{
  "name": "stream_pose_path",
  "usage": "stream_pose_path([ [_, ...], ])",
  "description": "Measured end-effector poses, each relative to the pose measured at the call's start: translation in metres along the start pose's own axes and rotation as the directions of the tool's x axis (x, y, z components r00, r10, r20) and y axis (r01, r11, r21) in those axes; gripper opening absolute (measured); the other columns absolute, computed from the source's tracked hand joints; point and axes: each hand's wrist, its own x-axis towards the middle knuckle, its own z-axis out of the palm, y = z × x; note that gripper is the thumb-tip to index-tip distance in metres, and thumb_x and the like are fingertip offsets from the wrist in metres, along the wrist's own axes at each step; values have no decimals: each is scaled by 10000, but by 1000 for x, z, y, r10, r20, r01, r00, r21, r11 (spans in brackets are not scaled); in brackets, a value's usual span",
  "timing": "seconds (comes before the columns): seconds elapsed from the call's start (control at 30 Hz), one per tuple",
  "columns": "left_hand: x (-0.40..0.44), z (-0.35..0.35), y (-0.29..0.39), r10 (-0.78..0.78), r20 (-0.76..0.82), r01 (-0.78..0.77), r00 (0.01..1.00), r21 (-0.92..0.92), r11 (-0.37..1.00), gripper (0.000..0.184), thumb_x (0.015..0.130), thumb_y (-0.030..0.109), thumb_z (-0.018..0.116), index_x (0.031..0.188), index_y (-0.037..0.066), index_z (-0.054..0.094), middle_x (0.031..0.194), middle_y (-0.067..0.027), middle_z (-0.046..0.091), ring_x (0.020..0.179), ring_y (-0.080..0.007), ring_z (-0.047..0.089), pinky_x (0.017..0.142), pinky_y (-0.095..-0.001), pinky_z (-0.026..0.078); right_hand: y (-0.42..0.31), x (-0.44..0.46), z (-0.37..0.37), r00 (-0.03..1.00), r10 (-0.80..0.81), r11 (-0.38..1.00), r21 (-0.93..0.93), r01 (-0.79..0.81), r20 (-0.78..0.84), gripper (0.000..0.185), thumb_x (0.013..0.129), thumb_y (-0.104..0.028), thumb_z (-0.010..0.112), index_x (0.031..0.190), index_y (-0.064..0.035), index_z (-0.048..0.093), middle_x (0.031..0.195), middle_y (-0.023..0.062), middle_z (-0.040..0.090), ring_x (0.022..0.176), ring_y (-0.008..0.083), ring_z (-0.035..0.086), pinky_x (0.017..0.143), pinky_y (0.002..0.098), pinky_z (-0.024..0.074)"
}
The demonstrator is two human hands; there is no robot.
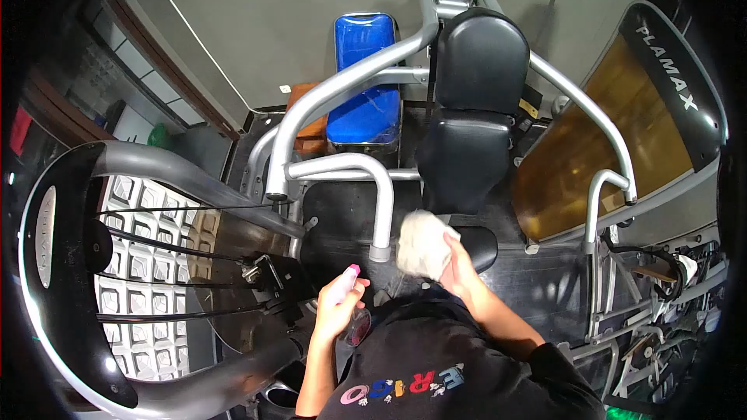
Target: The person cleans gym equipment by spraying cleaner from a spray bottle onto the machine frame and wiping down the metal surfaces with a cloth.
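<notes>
Low in the middle of the head view, my left hand point(336, 309) is wrapped round a spray bottle with a pink nozzle point(354, 270) and a pinkish lower part point(359, 328). A white cloth point(422, 245) is bunched in my right hand point(459, 268), which holds it from its right side. The cloth hangs in front of a black padded roller point(476, 249) of the exercise machine. Just left of the cloth a silver tube point(384, 210) of the machine ends. Beyond the cloth stand the machine's black seat point(467, 155) and black backrest point(482, 62).
Silver machine arms point(350, 78) arch on both sides of the seat. A blue chair point(364, 113) stands against the wall. A weight-stack housing point(607, 148) marked PLAMAX is at the right, another machine point(58, 264) with cables at the left. More equipment point(646, 342) lies lower right.
</notes>
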Motion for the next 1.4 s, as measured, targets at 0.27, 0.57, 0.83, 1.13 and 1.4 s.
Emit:
stream_pose_path([
  [0.27, 4, 11, 15, 14, 67, -22, 998, 119, 993, 189, 909, 51, 614, 1077, -24, 657, 842, -66, 674, 707, -131, 652, 605, -268, 536, -46, 79, 100, 494, -354, -303, -597, 743, 794, 316, 897, -111, 585, 1203, -104, 663, 1336, 146, 577, 1359, 398, 438, 1171, 520, 278],
  [0.57, -16, 5, -1, 26, 111, -44, 993, 164, 985, 198, 914, 192, 676, 964, 3, 647, 861, -63, 693, 681, -112, 635, 636, -264, 521, 42, 50, 46, 442, -72, -529, -409, 743, 894, 492, 644, -118, 765, 1123, -201, 688, 1228, -35, 626, 1351, 230, 482, 1191, 598, 212],
  [0.83, -13, 7, 4, 105, 131, -132, 986, 222, 966, 215, 897, 210, 671, 909, -2, 638, 859, -76, 682, 683, -118, 630, 633, -271, 511, -36, 74, 89, 611, -343, -91, -673, 734, 713, 311, 935, -74, 532, 1225, -111, 640, 1209, 126, 679, 1229, 249, 615, 1146, 452, 344],
  [1.13, -16, 8, 15, 147, -11, -143, 989, 168, 975, 74, 808, 49, 620, 834, -17, 639, 763, -82, 655, 668, -160, 649, 643, -299, 501, -108, 49, 48, 797, -581, 618, -549, 563, 164, 333, 1050, -213, 482, 1306, -14, 559, 1172, 72, 655, 1144, 155, 608, 990, 306, 470],
  [1.4, -6, 16, 22, 118, -14, -114, 993, 176, 978, 89, 824, 42, 614, 864, -33, 640, 759, -82, 653, 620, -143, 647, 612, -283, 509, -81, 43, 25, 898, -429, 857, -269, 440, 101, 446, 1042, -308, 503, 1357, 5, 533, 1303, 97, 623, 1226, 185, 577, 1068, 338, 418],
])
